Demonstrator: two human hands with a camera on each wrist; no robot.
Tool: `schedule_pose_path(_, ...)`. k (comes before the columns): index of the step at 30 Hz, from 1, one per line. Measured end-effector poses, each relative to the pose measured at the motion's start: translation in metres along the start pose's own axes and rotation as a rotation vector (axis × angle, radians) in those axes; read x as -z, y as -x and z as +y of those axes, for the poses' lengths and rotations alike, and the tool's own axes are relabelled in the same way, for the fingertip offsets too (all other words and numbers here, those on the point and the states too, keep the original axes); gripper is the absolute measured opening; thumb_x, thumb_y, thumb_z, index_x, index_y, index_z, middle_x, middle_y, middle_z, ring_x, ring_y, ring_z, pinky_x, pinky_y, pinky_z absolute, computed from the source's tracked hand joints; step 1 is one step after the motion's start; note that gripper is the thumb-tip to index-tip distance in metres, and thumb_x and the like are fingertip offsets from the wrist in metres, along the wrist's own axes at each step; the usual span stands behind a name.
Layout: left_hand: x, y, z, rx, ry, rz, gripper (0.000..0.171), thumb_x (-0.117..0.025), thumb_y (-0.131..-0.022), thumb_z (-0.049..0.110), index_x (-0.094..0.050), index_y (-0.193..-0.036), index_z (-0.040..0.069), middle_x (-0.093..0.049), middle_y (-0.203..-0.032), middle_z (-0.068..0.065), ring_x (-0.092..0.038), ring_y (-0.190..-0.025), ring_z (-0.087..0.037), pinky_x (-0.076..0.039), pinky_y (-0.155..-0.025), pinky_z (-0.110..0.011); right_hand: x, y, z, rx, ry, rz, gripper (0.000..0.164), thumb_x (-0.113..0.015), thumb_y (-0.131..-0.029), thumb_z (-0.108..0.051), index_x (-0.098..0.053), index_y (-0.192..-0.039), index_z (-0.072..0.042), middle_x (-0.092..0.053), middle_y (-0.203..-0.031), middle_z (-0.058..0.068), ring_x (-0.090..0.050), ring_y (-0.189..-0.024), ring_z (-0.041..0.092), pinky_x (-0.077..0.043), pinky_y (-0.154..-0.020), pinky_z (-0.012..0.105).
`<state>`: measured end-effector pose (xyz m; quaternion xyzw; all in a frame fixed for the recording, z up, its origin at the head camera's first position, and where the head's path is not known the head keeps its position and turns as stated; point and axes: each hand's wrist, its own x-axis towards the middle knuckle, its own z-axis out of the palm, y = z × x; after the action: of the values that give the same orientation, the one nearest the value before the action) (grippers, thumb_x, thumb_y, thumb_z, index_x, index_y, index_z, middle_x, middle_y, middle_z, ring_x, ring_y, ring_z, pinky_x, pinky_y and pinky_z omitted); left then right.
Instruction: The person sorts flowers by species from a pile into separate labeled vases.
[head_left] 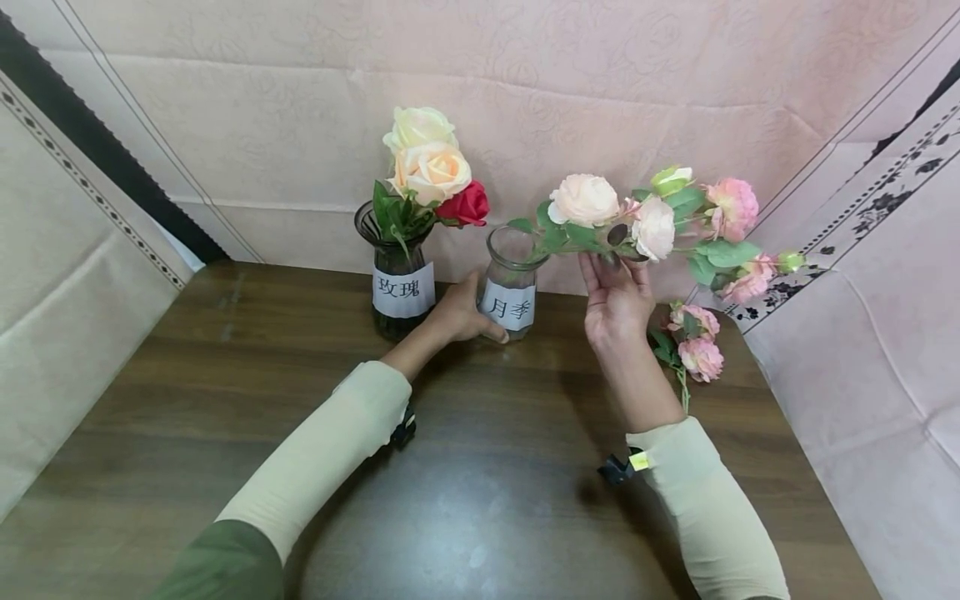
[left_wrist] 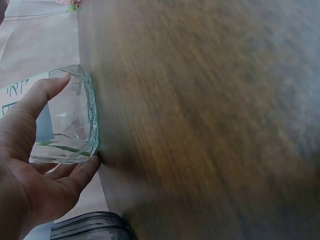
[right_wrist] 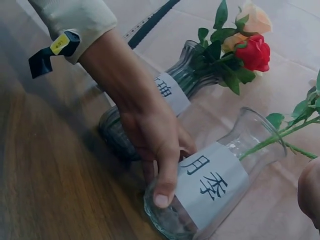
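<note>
A clear glass vase (head_left: 512, 279) with a white paper label stands on the table. My left hand (head_left: 459, 317) grips it low down, thumb across the front and fingers round the far side in the left wrist view. Pale pink artificial flowers (head_left: 583, 200) lean right from its mouth, their green stem (right_wrist: 265, 142) running inside the neck. Under the blooms, my right hand (head_left: 619, 304) pinches the stems, palm up; leaves and petals partly hide its fingertips. Deeper pink blooms (head_left: 732, 208) and a bud spread out to the right of that hand.
Left of the clear vase stands a dark glass vase (head_left: 384, 321), also labelled, with cream, peach and red roses (head_left: 431, 173). Another pink flower stem (head_left: 701, 357) lies by my right forearm. A pale cloth (head_left: 300, 150) hangs behind the wooden table (head_left: 450, 500).
</note>
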<state>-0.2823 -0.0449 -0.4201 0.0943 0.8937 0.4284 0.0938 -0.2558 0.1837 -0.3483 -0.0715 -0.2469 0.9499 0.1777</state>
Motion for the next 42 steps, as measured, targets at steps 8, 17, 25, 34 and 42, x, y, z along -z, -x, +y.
schedule_pose_path(8, 0.001, -0.004, -0.003, -0.002, 0.018, -0.013, 0.138, -0.105, -0.077, 0.027, -0.016, -0.180, 0.008, -0.042, -0.178, -0.025, -0.041, -0.166, -0.042, -0.038, -0.136, -0.055, -0.005, 0.003, 0.015, 0.036, -0.027, 0.017, 0.027, -0.059, -0.109, 0.015, -0.070, -0.091, -0.003, -0.077, -0.093, 0.015, -0.086, -0.087, 0.030, -0.070, -0.088, 0.044)
schedule_pose_path(17, 0.002, -0.007, -0.006, 0.016, 0.019, -0.018, 0.139, -0.105, -0.078, 0.031, -0.015, -0.181, 0.007, -0.038, -0.181, -0.023, -0.039, -0.168, -0.041, -0.037, -0.137, -0.054, -0.008, 0.012, 0.036, 0.077, 0.076, -0.055, 0.023, -0.073, -0.104, 0.011, -0.076, -0.094, -0.009, -0.085, -0.092, 0.009, -0.086, -0.088, 0.021, -0.068, -0.098, 0.042)
schedule_pose_path(25, 0.000, -0.002, -0.002, 0.020, 0.016, -0.002, 0.137, -0.105, -0.078, 0.026, -0.015, -0.181, 0.009, -0.040, -0.180, -0.023, -0.040, -0.167, -0.040, -0.038, -0.136, -0.053, -0.007, 0.012, 0.054, 0.165, 0.184, -0.063, 0.024, -0.076, -0.102, 0.009, -0.082, -0.094, -0.012, -0.084, -0.090, -0.001, -0.081, -0.099, 0.013, -0.064, -0.108, 0.037)
schedule_pose_path(34, 0.000, -0.009, -0.007, 0.011, 0.035, -0.025, 0.140, -0.105, -0.076, 0.029, -0.015, -0.181, 0.010, -0.044, -0.177, -0.022, -0.043, -0.165, -0.038, -0.038, -0.136, -0.052, -0.006, 0.010, 0.063, 0.252, 0.313, -0.153, 0.023, -0.068, -0.106, 0.007, -0.084, -0.105, -0.010, -0.079, -0.104, 0.004, -0.074, -0.107, 0.016, -0.061, -0.114, 0.043)
schedule_pose_path(42, 0.000, -0.005, -0.004, -0.009, 0.056, -0.003, 0.137, -0.105, -0.076, 0.022, -0.017, -0.180, 0.010, -0.054, -0.169, -0.021, -0.051, -0.158, -0.040, -0.042, -0.133, -0.054, -0.008, 0.012, 0.065, 0.268, 0.456, -0.244, 0.032, -0.063, -0.107, 0.007, -0.082, -0.099, -0.017, -0.077, -0.104, -0.004, -0.068, -0.104, 0.013, -0.058, -0.103, 0.037)
